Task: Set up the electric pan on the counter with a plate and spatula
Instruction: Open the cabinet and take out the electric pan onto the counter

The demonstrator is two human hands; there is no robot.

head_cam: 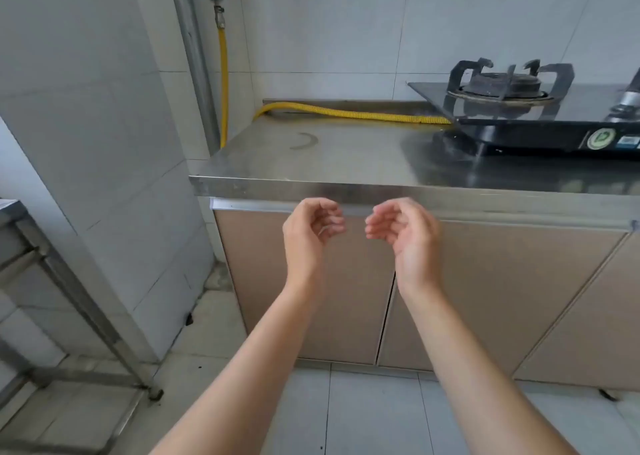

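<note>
Nothing of the task's own kit shows yet: no electric pan, plate or spatula is in view. Largest is the steel counter point(346, 156), its left part bare, with beige cabinet doors point(467, 298) below. A black gas stove point(519, 115) sits far right, a yellow hose point(346, 112) running along the back. Nearer, the left hand point(308, 229) and right hand point(405, 229) hang empty, fingers loosely curled. An electric pan is likely heavy and rigid, so grip both side handles.
</note>
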